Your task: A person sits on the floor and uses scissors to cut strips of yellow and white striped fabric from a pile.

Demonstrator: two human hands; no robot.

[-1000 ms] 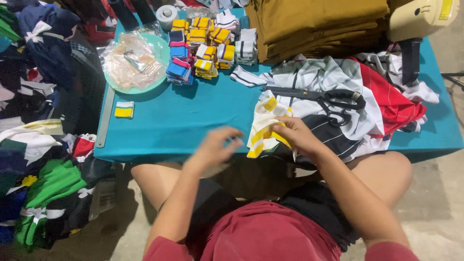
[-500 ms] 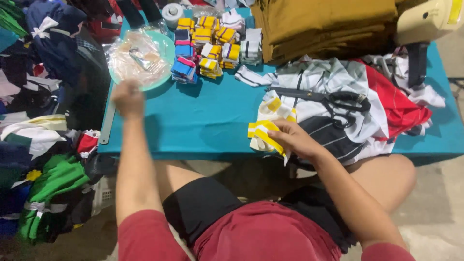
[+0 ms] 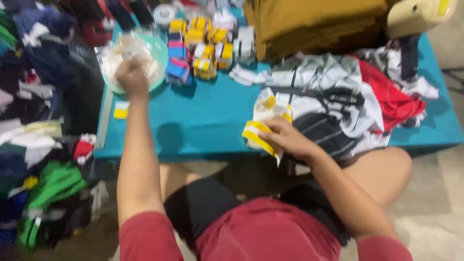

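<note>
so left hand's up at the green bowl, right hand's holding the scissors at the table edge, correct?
Not quite. In the head view the right hand holds a yellow-and-white striped cloth at the table edge. The scissors lie untouched on the clothes behind it. The left hand is at the green bowl, as said.

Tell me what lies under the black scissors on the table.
The black scissors rest on a heap of cloth: a grey-and-white striped piece and a red piece beside it. The teal table beneath the heap is covered there.
</note>
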